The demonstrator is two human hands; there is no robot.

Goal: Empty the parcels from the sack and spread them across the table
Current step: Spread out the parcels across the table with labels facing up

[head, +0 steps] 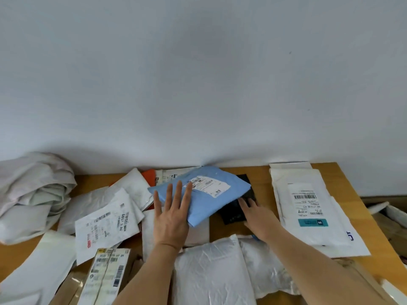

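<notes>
A blue parcel (211,194) with a white label lies tilted near the middle of the wooden table (259,172), partly on a black parcel (240,213). My left hand (170,214) is flat with fingers spread, its fingertips on the blue parcel's left edge. My right hand (257,219) rests palm down on the black parcel, fingers reaching under the blue one's right corner. The crumpled white sack (33,192) lies at the far left. Several white mailers (105,219) are spread around, and a white bag parcel (211,267) lies between my forearms.
A stack of white envelopes (308,208) with barcodes covers the right side of the table. A cardboard box (108,276) with labels sits at the front left. An orange parcel (149,176) peeks out at the back. A white wall stands right behind the table.
</notes>
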